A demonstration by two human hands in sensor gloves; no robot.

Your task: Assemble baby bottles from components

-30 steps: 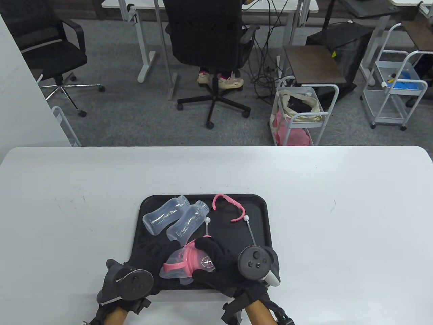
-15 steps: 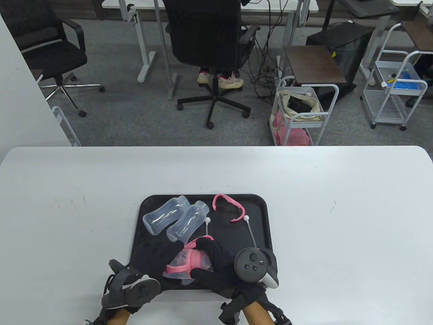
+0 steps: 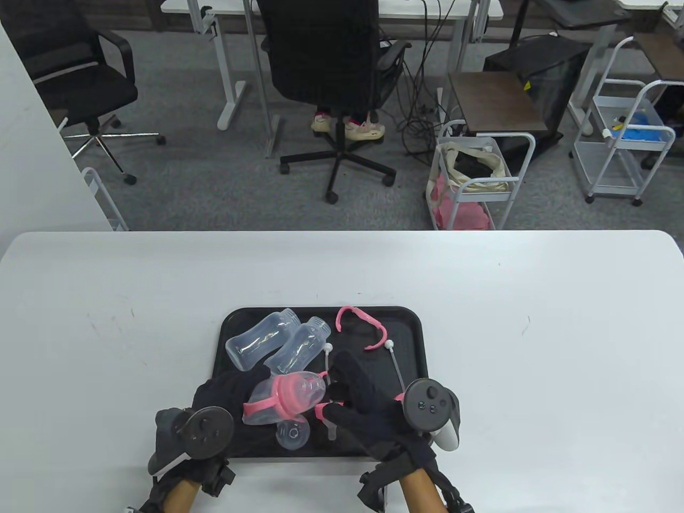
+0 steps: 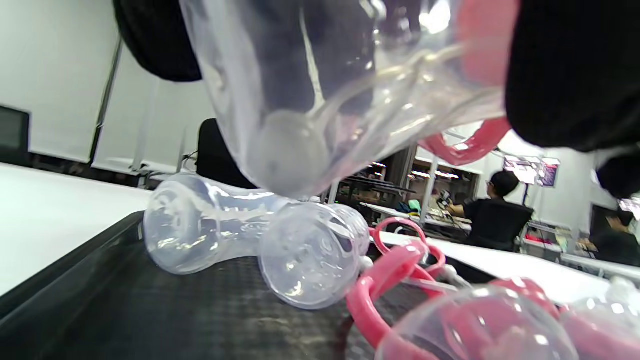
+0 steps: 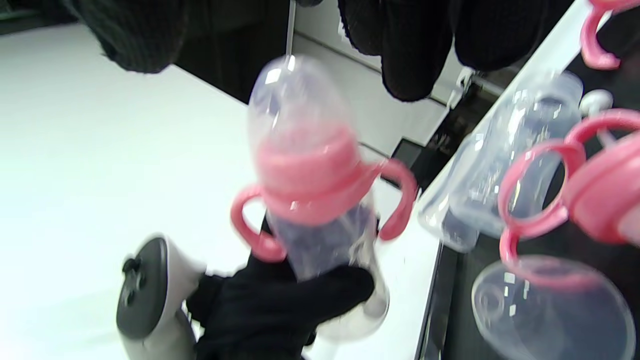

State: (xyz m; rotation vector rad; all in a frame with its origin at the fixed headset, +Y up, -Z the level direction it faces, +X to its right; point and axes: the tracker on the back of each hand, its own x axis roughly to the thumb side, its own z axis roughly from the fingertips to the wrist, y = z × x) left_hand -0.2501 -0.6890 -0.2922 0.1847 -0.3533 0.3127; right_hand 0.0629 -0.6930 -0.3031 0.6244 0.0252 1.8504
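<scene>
My left hand point(image 3: 227, 394) grips an assembled bottle point(image 3: 288, 395) with a pink collar, two pink handles and a clear cap, tilted over the black tray point(image 3: 411, 326). It also shows in the right wrist view point(image 5: 310, 190) and close up in the left wrist view point(image 4: 310, 100). My right hand point(image 3: 337, 386) is open just right of it, fingers spread, holding nothing. Two clear bottle bodies point(image 3: 262, 339) point(image 3: 299, 347) lie at the tray's back left. A loose clear cap point(image 3: 293, 434) lies at the tray's front. A second pink collar with handles point(image 5: 600, 190) lies beside it.
A pink handle ring point(image 3: 360, 326) lies at the tray's back. Two thin straws point(image 3: 327, 359) point(image 3: 396, 368) lie in the middle. The tray sits on a white table point(image 3: 534, 331) near its front edge. Chairs and carts stand beyond the table's far edge.
My right hand has let go of the bottle and moved right with fingers spread. My left hand now holds the bottle alone, turned further back. The loose clear cap has come into view.
</scene>
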